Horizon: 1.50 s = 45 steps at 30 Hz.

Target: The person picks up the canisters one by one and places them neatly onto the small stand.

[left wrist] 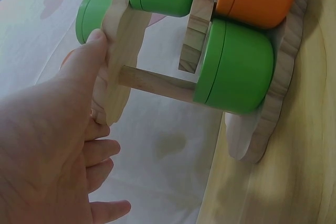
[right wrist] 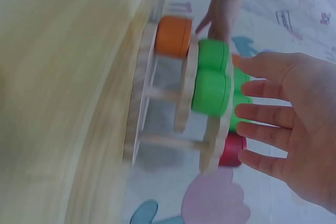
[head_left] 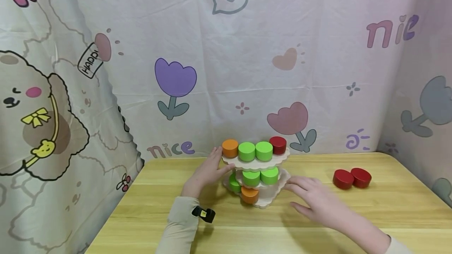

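Note:
A wooden tiered stand (head_left: 268, 197) with scalloped edges stands on the table, bearing cylindrical blocks. On its top tier are an orange block (head_left: 230, 149), two green blocks (head_left: 246, 151) and a red block (head_left: 277, 146). Two green blocks (head_left: 251, 178) sit on the middle tier; below are a green block (left wrist: 236, 66) and an orange block (head_left: 250, 195). My left hand (head_left: 206, 171) holds the left rim of the top tier (left wrist: 123, 40) between thumb and index finger. Beside the stand's right side, my right hand (head_left: 312, 197) has its fingers extended and holds nothing.
Two red blocks (head_left: 343, 179) stand side by side on the wooden table (head_left: 152, 207), to the right of the stand. A printed cloth (head_left: 233, 69) hangs behind the table and along both sides.

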### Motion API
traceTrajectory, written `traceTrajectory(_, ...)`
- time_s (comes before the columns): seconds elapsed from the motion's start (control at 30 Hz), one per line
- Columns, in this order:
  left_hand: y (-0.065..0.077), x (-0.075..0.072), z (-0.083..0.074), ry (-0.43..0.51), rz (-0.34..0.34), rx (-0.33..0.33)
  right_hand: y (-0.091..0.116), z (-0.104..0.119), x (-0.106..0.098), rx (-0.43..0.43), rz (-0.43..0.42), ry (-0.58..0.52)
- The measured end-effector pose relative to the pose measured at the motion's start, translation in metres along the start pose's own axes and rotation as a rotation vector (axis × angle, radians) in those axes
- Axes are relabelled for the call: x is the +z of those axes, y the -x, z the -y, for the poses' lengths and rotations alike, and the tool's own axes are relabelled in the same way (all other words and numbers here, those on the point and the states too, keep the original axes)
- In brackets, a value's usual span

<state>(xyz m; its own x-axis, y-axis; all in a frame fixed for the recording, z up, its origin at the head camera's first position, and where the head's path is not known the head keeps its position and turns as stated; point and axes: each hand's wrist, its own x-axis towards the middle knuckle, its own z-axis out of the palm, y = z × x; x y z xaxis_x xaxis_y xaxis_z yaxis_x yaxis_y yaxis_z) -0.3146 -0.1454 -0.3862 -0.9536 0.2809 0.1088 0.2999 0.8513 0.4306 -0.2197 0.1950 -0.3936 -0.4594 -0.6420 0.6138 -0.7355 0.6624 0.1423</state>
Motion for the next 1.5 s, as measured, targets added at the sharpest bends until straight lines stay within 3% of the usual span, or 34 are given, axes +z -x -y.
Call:
traceTrajectory(0.2,-0.001,0.000,-0.001,-0.002,0.003,0.003,0.011,-0.019,-0.009,0.052,-0.032,0.060)
traceTrajectory(0.63,-0.002,0.001,0.002,0.002,0.001,-0.008,0.022,-0.060,-0.018,0.139,-0.053,0.066)
traceTrajectory(1.03,-0.003,0.002,0.002,-0.015,-0.008,0.004,0.045,-0.097,-0.010,0.341,0.009,0.034)
traceTrajectory(1.23,-0.002,0.001,0.001,-0.012,-0.002,0.000,0.058,-0.114,-0.005,0.411,0.095,0.017)
traceTrajectory(1.5,-0.002,0.001,0.001,-0.014,-0.004,-0.002,0.074,-0.129,0.001,0.516,0.281,-0.012)
